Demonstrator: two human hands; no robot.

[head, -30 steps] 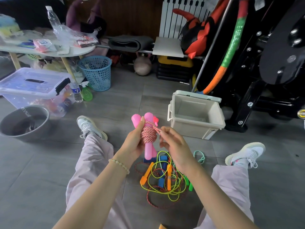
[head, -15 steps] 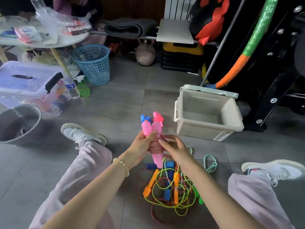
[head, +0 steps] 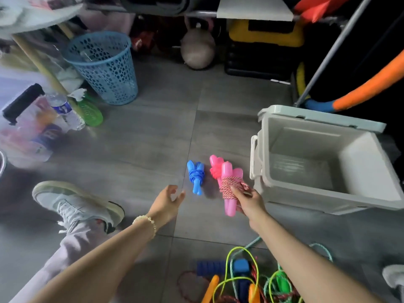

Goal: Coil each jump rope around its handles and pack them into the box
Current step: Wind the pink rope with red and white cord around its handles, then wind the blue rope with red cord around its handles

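The right hand (head: 247,201) holds the pink jump rope (head: 229,189) by its middle, with thumb and fingers curled round the red-and-white cord that is wound about the two handles. To grip on the winding seems sensible, because the pressure keeps the turns from slipping loose while the bundle is carried. The bundle is in the air, upright with a small tilt, just beside the left wall of the box (head: 317,199) and lower than its rim. The box stands open on the floor (head: 153,138) with its lid (head: 317,118) folded back, and no rope is seen inside it. As a judgement, the packing has not begun, and this bundle must be lifted over the rim to go in.

The left hand (head: 166,202) is open, its fingers relaxed and a little spread, and it holds nothing. It hovers near the blue jump rope (head: 195,177), which lies coiled on the floor, apart from the hand. Behind the held bundle lies a second pink bundle (head: 215,170), also coiled; whether the two touch cannot be told. These finished ropes lie close to the box, probably so that each can be packed with a short reach.

At the bottom edge, between the person's legs, the loose ropes (head: 240,278) lie tangled together with blue, orange and green handles. They are not yet coiled.
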